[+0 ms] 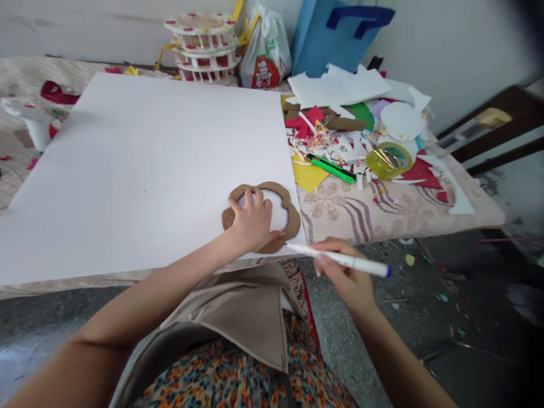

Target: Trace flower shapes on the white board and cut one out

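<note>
My left hand [254,220] lies with fingers spread flat on a brown cardboard flower-shaped stencil [289,205], pressing it against the near right corner of a large white sheet [144,164]. My right hand [346,271] is closed round a white marker with a blue cap end [340,259]. The marker's tip points left and touches the stencil's lower right edge.
Right of the sheet lie paper scraps [340,141], a green marker [331,169], a yellow-green tape roll [389,160], white paper pieces [340,85] and a yellow paper [308,175]. At the back stand stacked trays [204,48], a bag [266,56] and a blue bag [327,34]. The table edge [382,229] is near me.
</note>
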`<state>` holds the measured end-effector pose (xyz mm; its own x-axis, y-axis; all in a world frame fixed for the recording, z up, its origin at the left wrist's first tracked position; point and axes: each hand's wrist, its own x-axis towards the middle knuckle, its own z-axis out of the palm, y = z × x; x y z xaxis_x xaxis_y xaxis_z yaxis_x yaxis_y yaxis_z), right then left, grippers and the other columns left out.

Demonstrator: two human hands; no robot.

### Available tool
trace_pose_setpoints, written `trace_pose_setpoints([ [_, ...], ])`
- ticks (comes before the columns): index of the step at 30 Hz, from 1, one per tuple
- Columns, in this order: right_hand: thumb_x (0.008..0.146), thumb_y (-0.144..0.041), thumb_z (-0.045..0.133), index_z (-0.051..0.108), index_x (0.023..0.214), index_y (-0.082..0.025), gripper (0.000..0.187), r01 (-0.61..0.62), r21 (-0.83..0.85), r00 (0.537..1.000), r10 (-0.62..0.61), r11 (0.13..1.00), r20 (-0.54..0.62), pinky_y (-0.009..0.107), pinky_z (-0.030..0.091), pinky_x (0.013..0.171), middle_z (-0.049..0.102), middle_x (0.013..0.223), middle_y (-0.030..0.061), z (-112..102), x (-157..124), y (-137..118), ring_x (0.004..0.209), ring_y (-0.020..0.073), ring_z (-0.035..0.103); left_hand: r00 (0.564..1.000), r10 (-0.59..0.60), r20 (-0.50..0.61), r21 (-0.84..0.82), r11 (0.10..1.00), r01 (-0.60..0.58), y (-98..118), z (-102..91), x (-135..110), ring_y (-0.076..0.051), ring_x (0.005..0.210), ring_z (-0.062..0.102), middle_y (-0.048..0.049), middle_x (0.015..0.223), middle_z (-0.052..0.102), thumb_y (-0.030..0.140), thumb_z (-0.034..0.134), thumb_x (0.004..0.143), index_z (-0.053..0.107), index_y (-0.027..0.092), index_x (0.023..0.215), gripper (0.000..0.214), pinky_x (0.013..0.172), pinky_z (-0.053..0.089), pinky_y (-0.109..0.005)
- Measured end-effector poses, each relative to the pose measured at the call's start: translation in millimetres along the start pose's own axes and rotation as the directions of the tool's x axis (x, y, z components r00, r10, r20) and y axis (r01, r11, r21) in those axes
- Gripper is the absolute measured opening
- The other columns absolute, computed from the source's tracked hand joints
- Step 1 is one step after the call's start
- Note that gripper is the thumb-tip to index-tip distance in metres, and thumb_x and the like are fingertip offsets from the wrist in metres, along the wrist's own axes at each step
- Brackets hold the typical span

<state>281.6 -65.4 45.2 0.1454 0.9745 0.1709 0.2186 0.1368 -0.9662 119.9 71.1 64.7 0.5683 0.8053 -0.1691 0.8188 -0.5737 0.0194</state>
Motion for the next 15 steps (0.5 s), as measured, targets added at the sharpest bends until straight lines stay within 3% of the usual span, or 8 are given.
trace_pose_setpoints([
  [3, 0.091, -0.023, 0.056, 0.065, 0.095, -0.024, 0.010, 0.016, 0.185, 0.990, 0.010, 0.983, -0.140, 0.023, 0.036, 0.048, 0.049, 0.059, -0.0051, -7, 28, -9, 0.050, 0.0091, 0.047, 0.999, -0.011, -0.040, -0.003, 1.000, 0.011, 1, 5.2, -1, -0.044, 0.136, 0.028, -0.0261, 0.151, 0.030, 0.067, 0.057, 0.081, 0.052, 0.007, 0.129, 0.077, 0.101, 0.030, -0.069],
  [6, 0.088, -0.025, 0.059, 0.063, 0.087, -0.021, 0.005, 0.033, 0.227, 0.990, -0.001, 0.973, -0.143, 0.023, 0.032, 0.046, 0.044, 0.057, -0.0057, 3, 67, -21, 0.048, 0.0083, 0.042, 0.998, -0.021, -0.056, -0.033, 0.999, 0.019, 1, 9.1, -2, -0.044, 0.138, 0.026, -0.0255, 0.153, 0.027, 0.067, 0.057, 0.081, 0.051, 0.008, 0.130, 0.077, 0.104, 0.027, -0.069],
  [8, 0.086, -0.027, 0.061, 0.059, 0.090, -0.023, 0.006, 0.012, 0.209, 0.998, 0.000, 0.978, -0.056, 0.024, 0.031, 0.044, 0.043, 0.057, -0.0067, 16, 93, -28, 0.046, 0.0084, 0.040, 0.999, -0.028, -0.045, -0.054, 0.998, 0.025, 2, 10.3, -2, -0.044, 0.140, 0.024, -0.0257, 0.154, 0.025, 0.066, 0.058, 0.081, 0.048, 0.008, 0.133, 0.079, 0.105, 0.025, -0.069],
  [11, 0.084, -0.029, 0.062, 0.058, 0.088, -0.021, 0.010, -0.009, 0.089, 0.985, -0.007, 0.996, 0.173, 0.022, 0.032, 0.044, 0.045, 0.057, -0.0067, 42, 125, -36, 0.047, 0.0079, 0.041, 0.999, -0.044, -0.009, -0.092, 0.995, 0.043, 4, 10.6, -2, -0.044, 0.143, 0.018, -0.0237, 0.156, 0.022, 0.065, 0.059, 0.081, 0.041, 0.009, 0.141, 0.084, 0.107, 0.020, -0.070],
  [15, 0.082, -0.023, 0.059, 0.059, 0.084, -0.016, 0.007, 0.048, -0.067, 0.873, -0.010, 0.997, 0.488, 0.022, 0.039, 0.052, 0.054, 0.065, -0.0033, 79, 155, -47, 0.057, 0.0086, 0.050, 0.997, -0.079, 0.000, -0.203, 0.976, 0.078, 5, 11.5, -2, -0.042, 0.145, 0.012, -0.0199, 0.156, 0.026, 0.054, 0.064, 0.082, 0.036, 0.008, 0.145, 0.083, 0.115, 0.015, -0.061],
])
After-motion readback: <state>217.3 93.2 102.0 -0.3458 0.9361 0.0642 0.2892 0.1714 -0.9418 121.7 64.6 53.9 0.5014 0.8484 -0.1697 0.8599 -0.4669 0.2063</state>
